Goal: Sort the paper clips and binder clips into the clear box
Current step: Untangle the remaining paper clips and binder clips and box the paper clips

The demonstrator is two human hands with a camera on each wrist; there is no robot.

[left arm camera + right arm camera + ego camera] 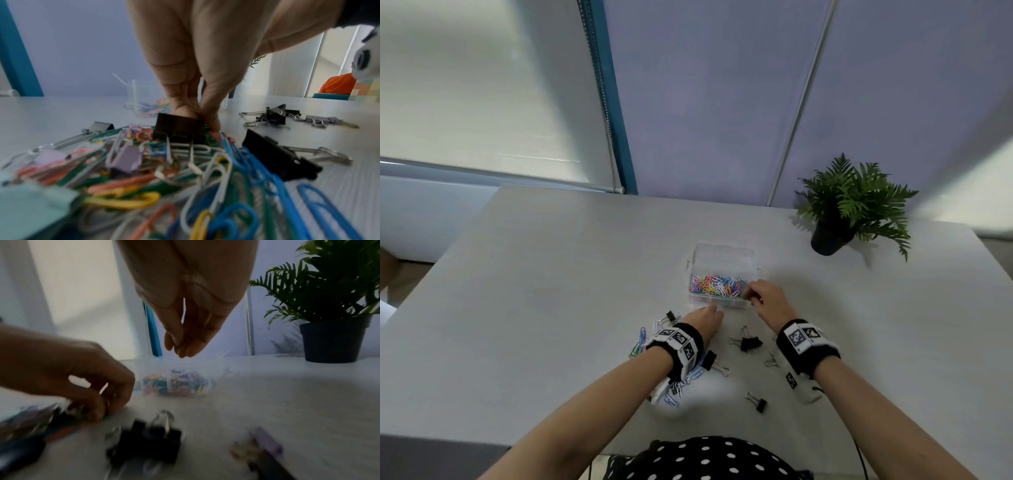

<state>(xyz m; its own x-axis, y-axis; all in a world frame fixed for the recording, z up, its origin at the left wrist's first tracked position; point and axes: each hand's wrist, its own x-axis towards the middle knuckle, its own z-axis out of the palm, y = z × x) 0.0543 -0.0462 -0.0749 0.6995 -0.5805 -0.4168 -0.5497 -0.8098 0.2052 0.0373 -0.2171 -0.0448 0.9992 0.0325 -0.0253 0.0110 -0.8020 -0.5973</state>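
Paper clips (131, 191), a many-coloured heap of them, lie under my left hand (703, 320) on the near part of the grey table (551, 274), and its fingertips (211, 123) are pinched together down in the pile beside a black binder clip (179, 128); what they pinch I cannot tell. My right hand (767, 296) hangs over the near right corner of the clear box (724, 274), fingers loosely bunched and pointing down, with nothing visible between them. More coloured clips fill the box's near half. Other black binder clips (748, 342) lie scattered on the table between my wrists and nearer to me. A potted fern (852, 205) stands at the far right of the table, well apart from the box.
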